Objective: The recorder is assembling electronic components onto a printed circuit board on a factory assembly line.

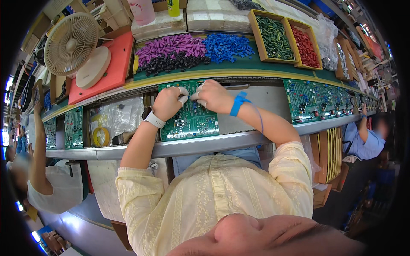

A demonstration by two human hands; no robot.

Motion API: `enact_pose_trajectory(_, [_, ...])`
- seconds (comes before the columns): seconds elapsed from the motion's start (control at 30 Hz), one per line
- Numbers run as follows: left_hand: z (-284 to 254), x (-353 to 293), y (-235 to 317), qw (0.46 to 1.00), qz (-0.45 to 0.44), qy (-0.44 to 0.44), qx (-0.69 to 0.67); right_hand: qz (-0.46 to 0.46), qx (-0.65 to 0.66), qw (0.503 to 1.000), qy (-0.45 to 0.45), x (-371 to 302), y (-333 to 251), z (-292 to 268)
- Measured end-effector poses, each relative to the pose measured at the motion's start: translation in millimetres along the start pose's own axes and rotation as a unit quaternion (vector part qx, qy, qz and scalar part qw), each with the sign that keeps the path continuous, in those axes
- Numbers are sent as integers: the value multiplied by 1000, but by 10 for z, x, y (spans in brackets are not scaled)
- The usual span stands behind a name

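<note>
A green circuit board (188, 127) set with many small components lies on the line rail in front of me. Over its upper left part is my left hand (169, 102), fingers drawn together in a pinch and wearing white finger cots. My right hand (213, 96), also with white finger cots, pinches close beside it over the board's upper middle. Whatever is between the fingertips of either hand is too small or hidden to make out. A pale watch (153, 117) is on my left wrist, a blue strap with a cord (240, 103) on my right.
Beyond the rail lie piles of purple (171, 46), black (173, 63) and blue components (226, 47). Boxes hold green (273, 38) and red ones (305, 46). A fan (71, 44) stands left; tape (101, 136) lies nearby. More boards (318, 102) line the right; people work on both sides.
</note>
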State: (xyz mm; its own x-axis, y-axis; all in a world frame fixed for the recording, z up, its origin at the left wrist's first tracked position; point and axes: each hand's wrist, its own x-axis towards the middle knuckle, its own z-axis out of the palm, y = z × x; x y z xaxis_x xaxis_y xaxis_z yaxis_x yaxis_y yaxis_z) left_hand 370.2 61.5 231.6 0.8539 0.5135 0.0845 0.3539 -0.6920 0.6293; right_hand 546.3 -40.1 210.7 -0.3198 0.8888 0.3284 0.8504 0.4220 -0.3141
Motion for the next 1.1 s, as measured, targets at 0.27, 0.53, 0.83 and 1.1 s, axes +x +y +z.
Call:
enact_pose_trajectory(0.27, [106, 37, 13, 995, 89, 25, 31, 298, -213, 918, 150, -213, 1050, -442])
enact_pose_trajectory(0.53, [89, 26, 12, 997, 70, 1, 45, 309, -184, 923, 136, -246, 1057, -429])
enact_pose_trajectory(0.83, [79, 25, 24, 996, 76, 7, 50, 264, -124, 944, 154, -103, 632, -533])
enact_pose_trajectory(1.1, [123, 11, 54, 994, 95, -6, 58, 138, -33, 984, 110, 89, 207, -376])
